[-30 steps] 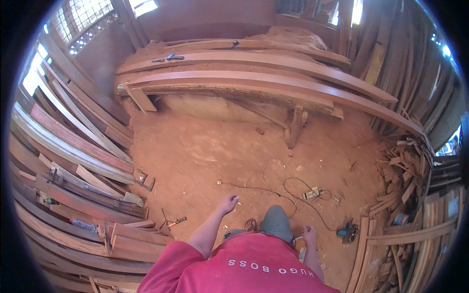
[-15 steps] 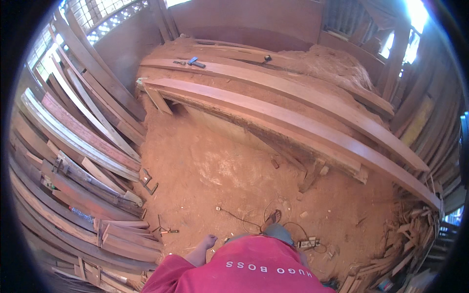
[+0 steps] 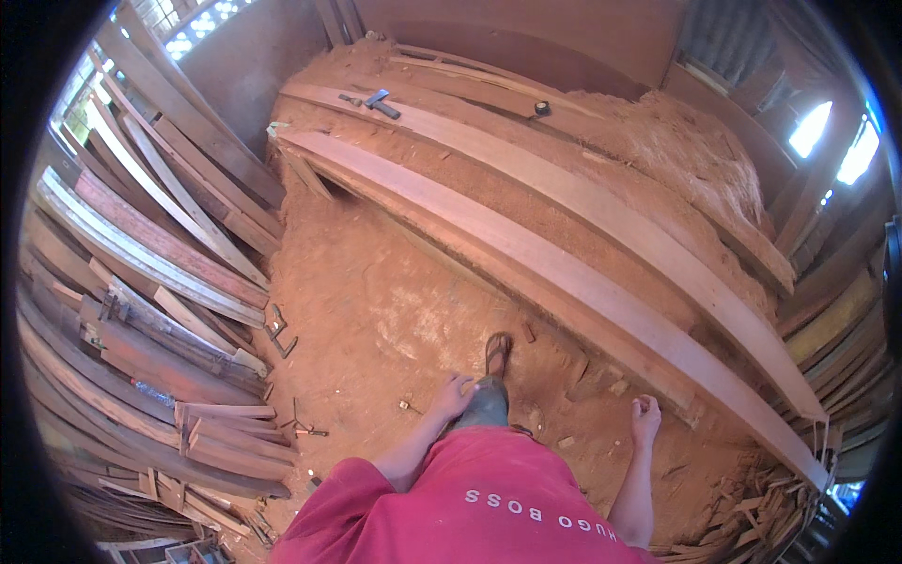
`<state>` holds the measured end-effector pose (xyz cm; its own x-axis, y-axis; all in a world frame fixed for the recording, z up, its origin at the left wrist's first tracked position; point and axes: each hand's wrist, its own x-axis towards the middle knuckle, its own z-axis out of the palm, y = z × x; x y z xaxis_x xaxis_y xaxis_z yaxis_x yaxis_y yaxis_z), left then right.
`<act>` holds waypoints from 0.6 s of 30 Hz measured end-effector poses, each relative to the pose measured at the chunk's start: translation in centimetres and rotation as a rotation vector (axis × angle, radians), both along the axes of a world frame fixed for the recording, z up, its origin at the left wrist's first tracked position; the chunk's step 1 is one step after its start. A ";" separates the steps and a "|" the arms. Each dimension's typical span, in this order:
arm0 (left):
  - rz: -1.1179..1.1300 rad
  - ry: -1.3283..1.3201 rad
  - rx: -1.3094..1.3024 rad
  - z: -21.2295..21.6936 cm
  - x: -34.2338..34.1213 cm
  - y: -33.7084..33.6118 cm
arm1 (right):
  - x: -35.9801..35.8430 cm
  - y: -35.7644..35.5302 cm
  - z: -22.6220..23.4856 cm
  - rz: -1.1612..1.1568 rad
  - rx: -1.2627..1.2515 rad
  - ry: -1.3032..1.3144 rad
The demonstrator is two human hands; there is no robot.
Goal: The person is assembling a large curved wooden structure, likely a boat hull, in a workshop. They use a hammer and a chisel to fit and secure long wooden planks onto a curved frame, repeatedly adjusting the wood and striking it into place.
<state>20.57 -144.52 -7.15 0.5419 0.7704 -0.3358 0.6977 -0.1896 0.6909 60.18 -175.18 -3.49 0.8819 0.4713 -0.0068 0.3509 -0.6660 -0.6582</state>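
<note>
the left hand (image 3: pixel 454 395) hangs loosely curled and holding nothing at lower centre, beside a sandalled foot (image 3: pixel 497 353) on the red dusty floor (image 3: pixel 376 301). the right hand (image 3: pixel 645 414), closed in a loose fist and also bare, hangs lower right, near the long plank (image 3: pixel 564 268) on the sawdust-covered bench (image 3: pixel 658 160). stacked boards (image 3: pixel 141 282) fill the left.

ahead of the right hand (image 3: pixel 645 412), the long reddish wooden plank (image 3: pixel 564 273) looks planed smooth and matt, its neighbours coated in rough, powdery red sawdust (image 3: pixel 676 150). under both hands the packed red earth floor (image 3: pixel 376 301) is dusty and dull. left of the left hand (image 3: pixel 453 395), the stacked dark wooden boards (image 3: pixel 141 282) look rough-sawn and weathered. the red cloth shirt (image 3: pixel 479 508) is soft and matt.
</note>
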 end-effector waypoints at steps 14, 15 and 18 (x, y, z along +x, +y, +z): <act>-0.850 0.258 0.596 7.0 28.9 30.3 | 10.6 21.7 4.3 0.196 -0.672 -0.246; -0.920 0.298 0.639 6.9 29.9 31.8 | 11.2 22.5 4.4 0.210 -0.702 -0.228; -1.072 0.310 0.694 6.1 31.8 35.5 | 12.8 24.6 4.7 0.329 -0.800 -0.300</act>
<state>52.38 -109.03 -1.06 0.9612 0.0705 -0.2667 0.0910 -0.9937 0.0656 72.95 -150.61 1.18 0.7212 0.6528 -0.2317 0.6858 -0.7200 0.1061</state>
